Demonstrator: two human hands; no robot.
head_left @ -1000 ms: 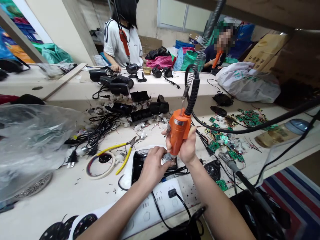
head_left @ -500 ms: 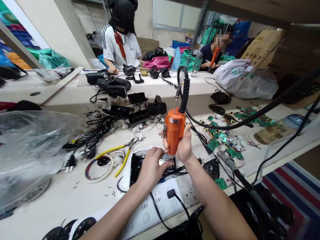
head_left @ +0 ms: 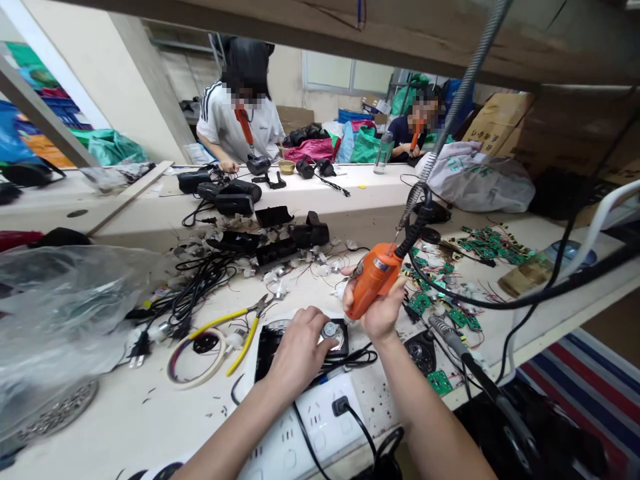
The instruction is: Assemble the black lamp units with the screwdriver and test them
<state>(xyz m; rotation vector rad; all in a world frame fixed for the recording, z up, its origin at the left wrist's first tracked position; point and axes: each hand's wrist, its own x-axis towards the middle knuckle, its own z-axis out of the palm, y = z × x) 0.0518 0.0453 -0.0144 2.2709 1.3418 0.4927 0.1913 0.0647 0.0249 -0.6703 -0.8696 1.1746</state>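
Observation:
My right hand (head_left: pixel 383 313) grips an orange electric screwdriver (head_left: pixel 375 280), which hangs from a coiled spring and is tilted, its lower end toward the left. The screwdriver's tip is hard to make out. My left hand (head_left: pixel 303 343) has thumb and fingers closed around a small round silver part (head_left: pixel 330 330), which looks like a motor. That part sits on a black plastic housing (head_left: pixel 267 347), partly hidden under the hand. Screwdriver and silver part are apart.
Yellow-handled cutters (head_left: pixel 245 340) and a tape roll (head_left: pixel 183 377) lie left. A white power strip (head_left: pixel 313 427) is in front. Green circuit boards (head_left: pixel 493 243) lie right, black cords (head_left: pixel 195 273) and housings (head_left: pixel 280 252) behind. Two people (head_left: pixel 240 127) work across the bench.
My right hand has lifted the screwdriver off the silver part and moved it right, tilting it. My left hand stays at the silver part. The camera view has shifted slightly.

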